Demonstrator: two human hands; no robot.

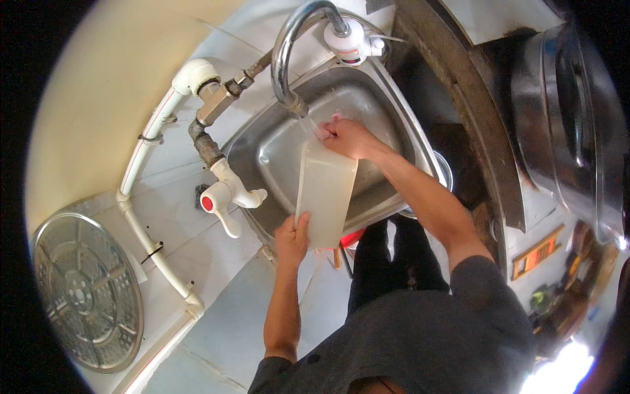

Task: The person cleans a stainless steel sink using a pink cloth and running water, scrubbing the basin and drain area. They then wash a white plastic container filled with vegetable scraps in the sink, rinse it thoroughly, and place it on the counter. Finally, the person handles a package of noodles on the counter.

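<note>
My left hand (293, 241) grips the lower left edge of a pale, translucent rectangular plastic piece (327, 197), perhaps a tray or container, held slanted over the stainless steel sink (280, 133). At its upper end is my right hand (349, 138), with curled fingers under the running water (311, 127). Something small and pink (336, 117) shows beside those fingers; whether they hold it is unclear. The water falls from the curved chrome faucet (280, 64) just above. The hand hides part of the plastic piece's top edge.
A white tap with a red cap (216, 197) juts from wall pipes left of the sink. A round perforated metal disc (88, 295) leans at the far left. A white cylindrical unit (347, 42) sits by the faucet. Right stands a large dark metal vessel (561, 123).
</note>
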